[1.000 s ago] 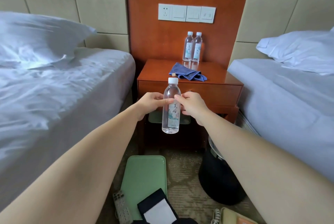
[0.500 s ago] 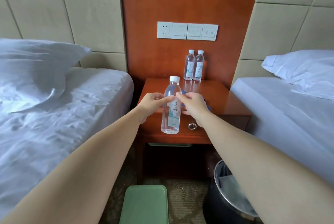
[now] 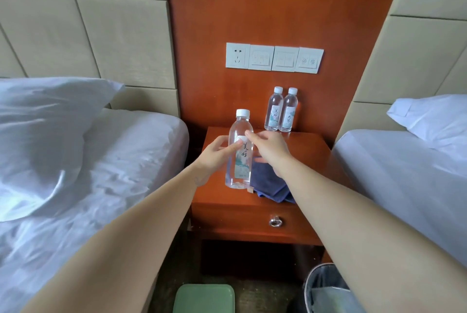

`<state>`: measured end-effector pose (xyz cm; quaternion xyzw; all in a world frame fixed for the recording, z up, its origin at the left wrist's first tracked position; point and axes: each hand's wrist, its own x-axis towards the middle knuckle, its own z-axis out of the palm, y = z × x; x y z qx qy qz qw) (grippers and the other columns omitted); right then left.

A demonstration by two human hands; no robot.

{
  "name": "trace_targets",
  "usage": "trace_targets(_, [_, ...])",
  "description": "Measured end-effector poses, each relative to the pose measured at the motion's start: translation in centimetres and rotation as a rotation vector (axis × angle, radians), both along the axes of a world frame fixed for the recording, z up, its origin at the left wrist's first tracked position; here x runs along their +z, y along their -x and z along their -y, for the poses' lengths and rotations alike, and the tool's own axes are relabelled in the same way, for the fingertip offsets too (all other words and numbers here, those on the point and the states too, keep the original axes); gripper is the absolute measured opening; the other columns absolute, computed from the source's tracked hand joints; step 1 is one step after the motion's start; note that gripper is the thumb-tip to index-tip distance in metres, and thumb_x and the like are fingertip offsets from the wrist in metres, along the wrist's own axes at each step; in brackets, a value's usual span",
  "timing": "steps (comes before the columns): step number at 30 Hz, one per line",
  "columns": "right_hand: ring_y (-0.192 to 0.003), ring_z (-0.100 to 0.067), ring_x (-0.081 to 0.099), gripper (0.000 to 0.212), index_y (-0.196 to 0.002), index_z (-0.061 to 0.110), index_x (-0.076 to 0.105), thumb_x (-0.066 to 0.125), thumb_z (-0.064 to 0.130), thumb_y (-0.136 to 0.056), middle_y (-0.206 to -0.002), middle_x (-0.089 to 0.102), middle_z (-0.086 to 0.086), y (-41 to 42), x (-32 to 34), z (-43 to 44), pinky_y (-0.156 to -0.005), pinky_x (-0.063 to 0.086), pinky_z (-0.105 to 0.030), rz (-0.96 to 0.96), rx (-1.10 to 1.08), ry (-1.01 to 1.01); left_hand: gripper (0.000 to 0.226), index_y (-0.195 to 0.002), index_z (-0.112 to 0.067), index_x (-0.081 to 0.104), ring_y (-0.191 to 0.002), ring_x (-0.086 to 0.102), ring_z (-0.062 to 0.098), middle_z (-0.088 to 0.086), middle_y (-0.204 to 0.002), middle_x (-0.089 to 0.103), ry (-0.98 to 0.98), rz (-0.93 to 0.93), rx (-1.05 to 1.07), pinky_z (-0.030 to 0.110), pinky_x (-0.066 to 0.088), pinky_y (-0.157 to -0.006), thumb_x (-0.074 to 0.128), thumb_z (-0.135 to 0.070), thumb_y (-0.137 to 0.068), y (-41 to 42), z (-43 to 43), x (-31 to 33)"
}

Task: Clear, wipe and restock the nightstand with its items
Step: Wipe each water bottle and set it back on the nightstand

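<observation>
A clear water bottle [image 3: 239, 158] with a white cap and a printed label stands upright over the front left of the wooden nightstand [image 3: 222, 197]. My left hand [image 3: 214, 155] pinches it from the left. My right hand [image 3: 270, 149] holds it from the right, fingertips on its shoulder. Whether its base touches the top I cannot tell. Two more bottles [image 3: 281, 110] stand side by side at the back against the wooden panel. A crumpled blue cloth [image 3: 271, 185] lies on the nightstand under my right wrist.
Beds with white sheets flank the nightstand, a pillow [image 3: 45, 120] on the left one and another [image 3: 434, 118] on the right. A green tray [image 3: 204, 297] lies on the floor in front. A lined bin [image 3: 326, 287] stands at the lower right. A drawer ring pull [image 3: 275, 221] faces me.
Both hands carried the bottle up and forward from in front of the drawer to above the nightstand top. The view tilted up and moved closer.
</observation>
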<state>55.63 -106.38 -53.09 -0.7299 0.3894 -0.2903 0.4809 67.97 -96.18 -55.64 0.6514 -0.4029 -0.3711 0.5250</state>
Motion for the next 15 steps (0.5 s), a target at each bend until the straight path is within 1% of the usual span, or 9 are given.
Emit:
trace_targets(2, [-0.084, -0.024, 0.072, 0.03, -0.089, 0.017, 0.07, 0.063, 0.047, -0.09, -0.089, 0.074, -0.006, -0.9, 0.5, 1.1, -0.079, 0.06, -0.046, -0.013, 0.018, -0.01, 0.063, -0.135, -0.031, 0.039, -0.108, 0.064, 0.015, 0.001, -0.122, 0.064, -0.011, -0.047, -0.037, 0.033, 0.053, -0.085, 0.067, -0.051, -0.083, -0.7, 0.4, 0.0])
trace_targets(3, [-0.085, -0.024, 0.072, 0.029, -0.087, 0.019, 0.069, 0.063, 0.047, -0.09, -0.09, 0.074, -0.007, -1.4, 0.7, 1.5, -0.08, 0.06, -0.046, -0.015, 0.026, -0.015, 0.065, -0.137, -0.032, 0.035, -0.108, 0.065, 0.017, 0.002, -0.121, 0.064, -0.013, -0.063, -0.05, 0.034, 0.054, -0.085, 0.07, -0.045, -0.084, -1.0, 0.6, -0.1])
trace_targets(5, [-0.087, -0.023, 0.071, 0.027, -0.085, 0.021, 0.068, 0.063, 0.047, -0.089, -0.091, 0.073, -0.007, -2.3, 1.2, 2.4, -0.081, 0.059, -0.045, -0.039, 0.038, -0.021, 0.076, -0.139, -0.034, 0.028, -0.109, 0.066, 0.02, 0.005, -0.123, 0.064, -0.013, -0.108, -0.074, 0.041, 0.055, -0.09, 0.077, -0.036, -0.082, -1.4, 1.3, -0.4])
trace_targets(7, [-0.087, -0.021, 0.071, 0.027, -0.084, 0.024, 0.068, 0.063, 0.05, -0.087, -0.09, 0.074, -0.002, -3.1, 1.2, 3.0, -0.082, 0.059, -0.044, -0.074, 0.046, -0.023, 0.081, -0.141, -0.032, 0.024, -0.109, 0.067, 0.023, 0.007, -0.124, 0.062, -0.008, -0.165, -0.062, 0.048, 0.054, -0.094, 0.079, -0.027, -0.081, -1.5, 2.0, -0.7])
trace_targets(10, [-0.087, -0.021, 0.071, 0.032, -0.083, 0.023, 0.069, 0.062, 0.054, -0.085, -0.086, 0.074, 0.0, -3.8, 0.8, 3.8, -0.084, 0.058, -0.047, -0.132, 0.071, -0.026, 0.079, -0.14, -0.028, 0.026, -0.105, 0.068, 0.022, 0.006, -0.121, 0.063, -0.007, -0.195, 0.002, 0.047, 0.055, -0.093, 0.079, -0.026, -0.081, -1.4, 2.6, -1.1])
trace_targets(12, [-0.091, -0.02, 0.07, 0.035, -0.092, 0.019, 0.07, 0.059, 0.053, -0.088, -0.092, 0.073, 0.001, -3.6, 0.0, 3.8, -0.088, 0.056, -0.046, -0.144, 0.062, -0.025, 0.077, -0.139, -0.029, 0.03, -0.102, 0.069, 0.021, 0.006, -0.117, 0.066, -0.015, -0.21, 0.03, 0.047, 0.055, -0.092, 0.08, -0.029, -0.08, -1.8, 2.7, -2.0])
trace_targets(13, [-0.097, -0.019, 0.068, 0.036, -0.102, 0.018, 0.069, 0.057, 0.05, -0.091, -0.1, 0.072, 0.001, -3.1, -0.4, 3.6, -0.092, 0.054, -0.042, -0.173, 0.054, 0.0, 0.076, -0.139, -0.029, 0.032, -0.101, 0.07, 0.021, 0.006, -0.116, 0.067, -0.02, -0.217, 0.043, 0.047, 0.055, -0.092, 0.08, -0.031, -0.079, -2.0, 2.7, -2.4])
trace_targets(14, [-0.104, -0.019, 0.065, 0.038, -0.112, 0.017, 0.066, 0.056, 0.048, -0.093, -0.109, 0.07, 0.001, -2.4, -1.1, 3.6, -0.093, 0.051, -0.038, -0.256, 0.054, 0.057, 0.075, -0.139, -0.029, 0.034, -0.1, 0.07, 0.021, 0.006, -0.115, 0.067, -0.026, -0.226, 0.054, 0.047, 0.056, -0.091, 0.08, -0.032, -0.079, -2.3, 2.7, -2.8])
trace_targets(15, [-0.111, -0.02, 0.062, 0.043, -0.123, 0.017, 0.061, 0.054, 0.048, -0.094, -0.12, 0.066, 0.0, -1.5, -2.1, 3.6, -0.094, 0.049, -0.035, -0.387, 0.078, 0.144, 0.074, -0.139, -0.03, 0.035, -0.1, 0.07, 0.021, 0.005, -0.116, 0.067, -0.033, -0.235, 0.066, 0.047, 0.056, -0.09, 0.079, -0.033, -0.08, -2.7, 2.7, -3.1])
